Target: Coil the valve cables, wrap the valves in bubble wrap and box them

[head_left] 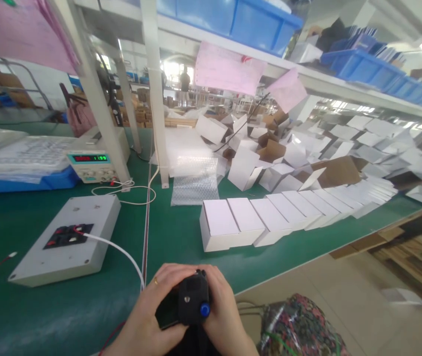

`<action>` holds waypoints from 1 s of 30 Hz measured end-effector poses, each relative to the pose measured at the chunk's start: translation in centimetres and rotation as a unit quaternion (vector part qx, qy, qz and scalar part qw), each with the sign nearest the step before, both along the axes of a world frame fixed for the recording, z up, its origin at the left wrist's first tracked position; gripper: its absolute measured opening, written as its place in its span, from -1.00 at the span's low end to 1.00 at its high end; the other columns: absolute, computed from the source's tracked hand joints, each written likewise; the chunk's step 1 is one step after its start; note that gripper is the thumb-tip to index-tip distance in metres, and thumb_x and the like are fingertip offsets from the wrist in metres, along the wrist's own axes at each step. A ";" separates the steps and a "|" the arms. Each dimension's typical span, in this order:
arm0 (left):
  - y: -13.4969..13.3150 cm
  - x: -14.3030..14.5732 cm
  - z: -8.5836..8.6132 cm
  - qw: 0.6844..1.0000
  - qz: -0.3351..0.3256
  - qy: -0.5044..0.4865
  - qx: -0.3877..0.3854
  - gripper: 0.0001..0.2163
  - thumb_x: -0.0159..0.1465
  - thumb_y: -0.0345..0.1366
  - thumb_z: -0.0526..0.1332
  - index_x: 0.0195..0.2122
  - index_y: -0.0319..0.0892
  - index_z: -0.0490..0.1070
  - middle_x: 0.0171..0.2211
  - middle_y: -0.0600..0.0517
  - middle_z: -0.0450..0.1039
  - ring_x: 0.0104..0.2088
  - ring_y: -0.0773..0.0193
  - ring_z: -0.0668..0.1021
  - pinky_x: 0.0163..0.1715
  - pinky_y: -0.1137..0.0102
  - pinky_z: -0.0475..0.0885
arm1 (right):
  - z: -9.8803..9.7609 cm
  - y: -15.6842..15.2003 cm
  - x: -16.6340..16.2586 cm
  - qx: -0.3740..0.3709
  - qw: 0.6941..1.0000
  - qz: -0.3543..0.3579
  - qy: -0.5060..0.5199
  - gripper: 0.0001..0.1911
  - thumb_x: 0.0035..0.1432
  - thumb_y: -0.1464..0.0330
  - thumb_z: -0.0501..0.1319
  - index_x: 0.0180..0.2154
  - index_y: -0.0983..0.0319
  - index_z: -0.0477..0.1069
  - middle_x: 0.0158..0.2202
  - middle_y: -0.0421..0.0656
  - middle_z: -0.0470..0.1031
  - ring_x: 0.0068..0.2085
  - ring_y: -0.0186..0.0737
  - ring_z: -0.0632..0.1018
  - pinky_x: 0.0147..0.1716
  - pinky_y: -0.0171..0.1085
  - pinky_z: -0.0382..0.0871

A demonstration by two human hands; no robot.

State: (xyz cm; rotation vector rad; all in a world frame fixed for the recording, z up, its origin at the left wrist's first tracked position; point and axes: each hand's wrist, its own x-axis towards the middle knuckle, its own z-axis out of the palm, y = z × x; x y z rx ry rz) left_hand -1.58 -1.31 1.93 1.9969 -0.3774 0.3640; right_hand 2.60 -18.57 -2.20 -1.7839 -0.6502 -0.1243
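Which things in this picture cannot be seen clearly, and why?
Head view:
Black device: sides partly covered by left hand and right hand.
Middle pink sheet: any writing too blurred.
Nearest white box: inside hidden by closed top.
Upper blue bin: partly cut off by top edge.

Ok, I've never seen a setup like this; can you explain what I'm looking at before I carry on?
There is no robot here: this single picture comes from a camera worn on a person's head, looking forward and down. The bare left hand and bare right hand together hold a black, boxy device with a round blue part. Around them is a green-topped workbench. To the left lies a flat, light grey box with black terminals; a white cable runs from it towards the left hand. Behind that stands a pale instrument with lit digits. To the right is a row of closed white cardboard boxes, with open white cartons heaped behind.
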 end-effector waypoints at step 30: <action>-0.2 -0.3 -2.0 0.988 0.001 0.141 -0.055 -0.32 0.12 -0.53 0.21 0.28 0.05 0.34 0.26 -0.01 0.43 0.26 0.09 0.49 0.33 0.10 0.39 | 0.0 0.1 -0.2 -0.022 1.000 -0.014 0.012 -0.65 0.13 0.49 0.11 -0.06 0.21 0.47 -0.13 -0.08 0.53 -0.12 0.00 0.51 -0.14 -0.14 0.36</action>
